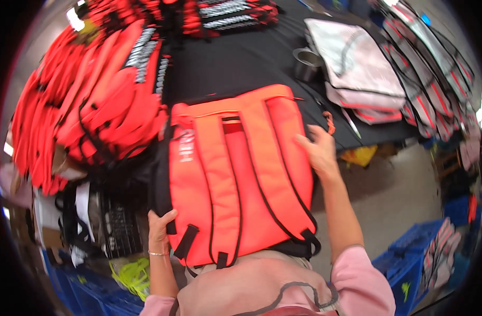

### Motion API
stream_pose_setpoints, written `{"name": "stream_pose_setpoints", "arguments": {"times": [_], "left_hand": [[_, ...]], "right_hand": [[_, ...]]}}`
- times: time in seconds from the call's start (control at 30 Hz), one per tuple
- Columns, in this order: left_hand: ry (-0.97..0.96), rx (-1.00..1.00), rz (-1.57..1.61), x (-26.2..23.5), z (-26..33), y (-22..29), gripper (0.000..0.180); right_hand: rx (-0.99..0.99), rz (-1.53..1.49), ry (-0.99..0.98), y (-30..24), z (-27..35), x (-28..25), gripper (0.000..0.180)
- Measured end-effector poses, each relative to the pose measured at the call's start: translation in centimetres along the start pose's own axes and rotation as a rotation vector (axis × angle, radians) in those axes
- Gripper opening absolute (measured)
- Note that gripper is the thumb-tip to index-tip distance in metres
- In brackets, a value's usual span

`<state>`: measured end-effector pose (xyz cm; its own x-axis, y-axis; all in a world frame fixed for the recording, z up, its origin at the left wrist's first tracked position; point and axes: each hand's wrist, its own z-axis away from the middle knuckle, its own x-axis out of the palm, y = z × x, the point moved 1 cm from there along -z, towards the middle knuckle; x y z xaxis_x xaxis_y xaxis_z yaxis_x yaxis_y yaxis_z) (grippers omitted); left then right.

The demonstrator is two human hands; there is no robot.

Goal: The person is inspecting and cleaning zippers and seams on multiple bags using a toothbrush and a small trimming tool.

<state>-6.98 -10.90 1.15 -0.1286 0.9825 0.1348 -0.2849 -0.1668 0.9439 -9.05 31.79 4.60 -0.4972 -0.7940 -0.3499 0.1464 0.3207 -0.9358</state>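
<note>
Black cloth (214,66) spreads beyond the orange backpack (247,174), which lies with straps (222,200) upward before the person's torso (262,287). The left hand (160,229) grips its lower left edge; the right hand (321,151) holds its upper right side. Positioning seems in hand; the next move likely calls for even two-handed support. Right of the backpack, a blue crate (404,275) apparently holds grey pieces (442,253); past the backpack's top right corner stands a metal cup (308,71), contents unclear.

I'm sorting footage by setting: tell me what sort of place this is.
Probably a bag-making workshop: a red-orange backpack, heaped red pieces and blue crates around a black-covered table.
</note>
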Motion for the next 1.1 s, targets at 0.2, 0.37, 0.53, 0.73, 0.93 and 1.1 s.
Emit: {"name": "stream_pose_setpoints", "arguments": {"times": [0.2,0.37,0.53,0.73,0.93,1.1], "left_hand": [[-0.262,0.289,0.091,1.8,1.0,5.1,0.053],[-0.326,0.639,0.058,4.0,0.9,11.7,0.042],[-0.150,0.642,-0.108,8.0,-4.4,13.3,0.039],[-0.252,0.775,0.061,9.0,-3.2,16.7,0.042],[-0.306,0.812,0.286,6.7,-4.3,19.1,0.028],[-0.364,0.648,0.380,8.1,-4.2,19.0,0.028]], "right_hand": [[-0.236,-0.268,0.131,-8.1,5.0,-6.7,0.031],[-0.559,-0.365,0.240,-12.6,5.9,-13.6,0.030],[-0.415,-0.356,0.210,-10.5,-0.5,-14.7,0.058],[-0.509,-0.726,0.149,-16.9,2.1,-15.4,0.046],[-0.485,-0.550,0.122,-22.2,1.4,-13.7,0.038],[-0.426,-0.517,0.206,-21.1,-0.9,-14.0,0.045]]}}
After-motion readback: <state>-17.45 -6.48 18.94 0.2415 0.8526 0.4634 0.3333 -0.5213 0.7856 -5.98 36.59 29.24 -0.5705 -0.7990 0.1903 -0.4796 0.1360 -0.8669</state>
